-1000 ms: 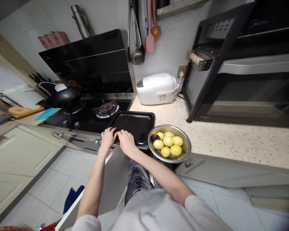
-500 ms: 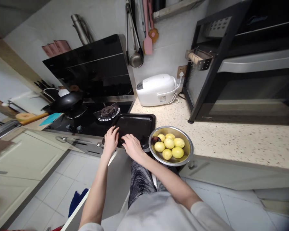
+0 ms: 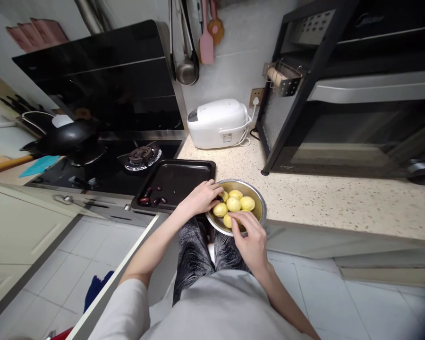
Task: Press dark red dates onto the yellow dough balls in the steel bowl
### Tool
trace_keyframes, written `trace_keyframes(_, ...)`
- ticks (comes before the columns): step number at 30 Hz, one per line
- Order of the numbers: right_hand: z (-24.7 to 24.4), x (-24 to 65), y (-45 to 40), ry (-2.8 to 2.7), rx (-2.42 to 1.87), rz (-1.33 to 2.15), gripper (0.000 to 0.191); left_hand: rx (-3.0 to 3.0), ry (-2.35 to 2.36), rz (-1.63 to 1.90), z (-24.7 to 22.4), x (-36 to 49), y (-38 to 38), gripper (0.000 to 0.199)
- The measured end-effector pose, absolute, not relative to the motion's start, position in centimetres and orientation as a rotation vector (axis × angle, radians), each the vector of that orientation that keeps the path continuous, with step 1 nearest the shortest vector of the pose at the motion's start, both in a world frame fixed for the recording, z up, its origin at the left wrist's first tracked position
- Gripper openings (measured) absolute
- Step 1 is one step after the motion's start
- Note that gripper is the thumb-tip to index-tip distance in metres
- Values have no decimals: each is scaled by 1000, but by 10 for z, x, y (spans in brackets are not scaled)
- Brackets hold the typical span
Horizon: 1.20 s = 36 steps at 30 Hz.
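A steel bowl (image 3: 261,208) at the counter's front edge holds several yellow round fruits or potatoes (image 3: 233,204). My left hand (image 3: 203,196) reaches over the bowl's left rim, its curled fingers at a dark item beside the yellow pieces. Over the bowl's front right part is my right hand (image 3: 250,233), thumb and fingers bent close around a yellow piece; whether it grips it is unclear. Left of the bowl lies a black baking tray (image 3: 184,177), with several small dark red pieces (image 3: 145,200) in its front left corner.
A white rice cooker (image 3: 217,123) stands behind the tray. The gas burner (image 3: 142,156) and a black wok (image 3: 67,137) are to the left. At the right stands a black rack (image 3: 286,108) with an oven. A drawer (image 3: 116,283) is open below the tray.
Both hands have moved right from the tray to the bowl. Small dark red pieces now show in the tray's front left corner. The view has shifted, so the scene sits further left.
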State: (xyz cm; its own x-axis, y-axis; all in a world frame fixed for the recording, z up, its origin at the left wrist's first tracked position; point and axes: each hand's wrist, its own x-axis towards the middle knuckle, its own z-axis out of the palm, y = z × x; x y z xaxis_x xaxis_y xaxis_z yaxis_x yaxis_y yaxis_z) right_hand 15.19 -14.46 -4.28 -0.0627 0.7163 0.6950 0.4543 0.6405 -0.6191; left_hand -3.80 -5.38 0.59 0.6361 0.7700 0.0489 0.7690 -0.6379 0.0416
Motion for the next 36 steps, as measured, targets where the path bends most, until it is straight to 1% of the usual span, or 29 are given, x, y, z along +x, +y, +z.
trace_keyframes(2,-46,156,-142,-1697,-973,284,20,2806,1385,6,10,-33,-56,20)
trace_keyframes(9,-57,160,-135,-1694,-977,317,20,2719,1519,-184,15,-25,-63,19)
trace_keyframes(13,-62,166,-132,-1677,-1013,305,20,2702,1523,-213,19,-25,-61,21)
trace_keyframes(19,-66,173,-125,-1663,-1050,251,20,2712,1444,-222,24,-23,-62,32)
trace_keyframes(23,-69,173,-125,-1684,-1055,228,19,2710,1446,-240,23,-24,-63,32)
trace_keyframes(30,-70,171,-125,-1688,-1048,229,18,2648,1347,-65,15,-30,-60,30)
trace_keyframes(36,-66,183,-121,-1640,-1063,188,17,2495,1200,384,11,-47,-63,20)
